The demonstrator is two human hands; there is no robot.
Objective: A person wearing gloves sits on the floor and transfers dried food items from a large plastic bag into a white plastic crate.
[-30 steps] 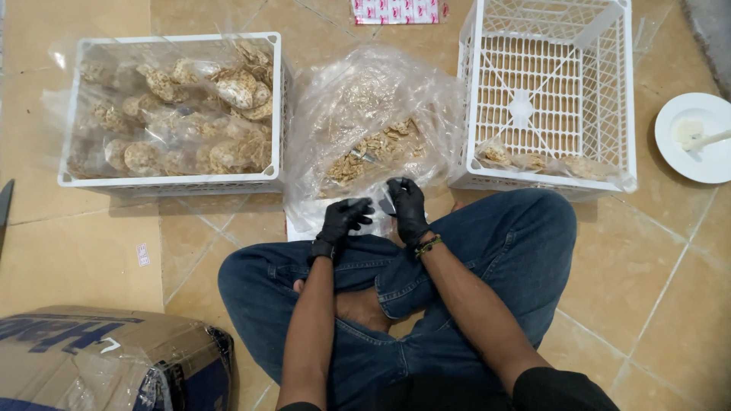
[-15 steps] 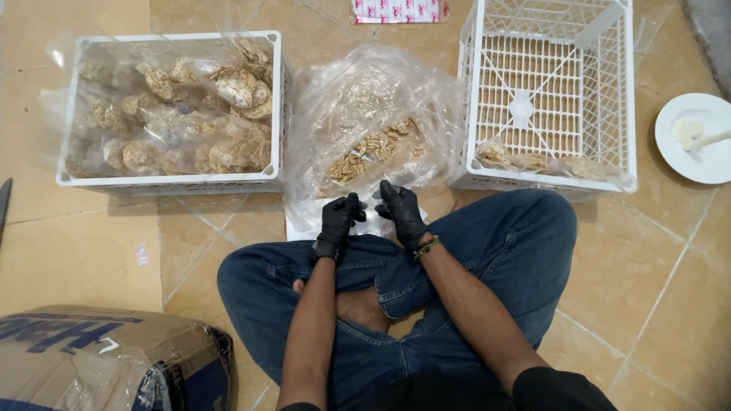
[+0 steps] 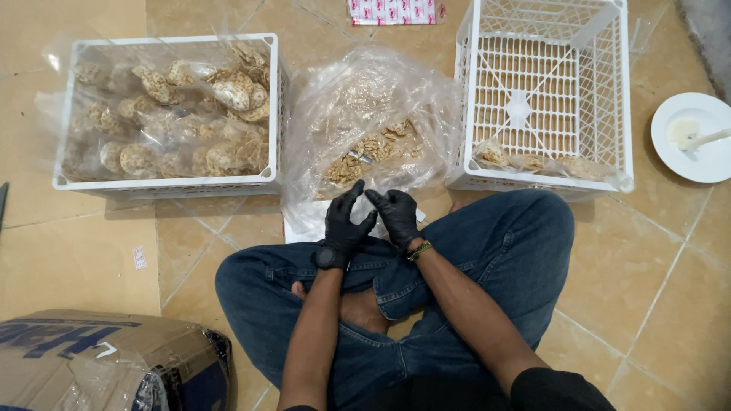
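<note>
Person sits cross-legged in blue jeans (image 3: pixel 487 251) on a tan tiled floor (image 3: pixel 647 289), both hands in black gloves, held together just in front of the knees. Left hand in black glove (image 3: pixel 344 221) is upright, fingers spread loosely and pointing up toward the bag, palm side turned to the other hand; it holds nothing that can be seen. Right hand in black glove (image 3: pixel 396 215) sits just beside it, fingers half curled and tips touching or nearly touching the left fingers; cannot tell if anything small is pinched between them. A thin beaded bracelet (image 3: pixel 417 250) is on the right wrist. Directly ahead of the hands, touching distance, lies the big crumpled clear plastic bag (image 3: pixel 365 99) with a pile of small pale brown crackers (image 3: pixel 365 152) inside, resting on the floor between two crates. Under the bag's near edge a flat white sheet (image 3: pixel 301 228) shows, just beside the left hand. To the left, a white plastic lattice crate (image 3: pixel 164 186) is packed with clear bags of round speckled crackers (image 3: pixel 228 87). To the right, a taller white plastic lattice crate (image 3: pixel 548 99) is mostly bare, with a few small filled clear packets (image 3: pixel 533 162) along its near wall. Far right, a round white plate (image 3: pixel 697 137) with a pale lump and a utensil. Bottom left, a brown cardboard box (image 3: pixel 99 358) wrapped in plastic. Top centre, a red-and-white printed packet (image 3: pixel 394 11) on the floor.
</note>
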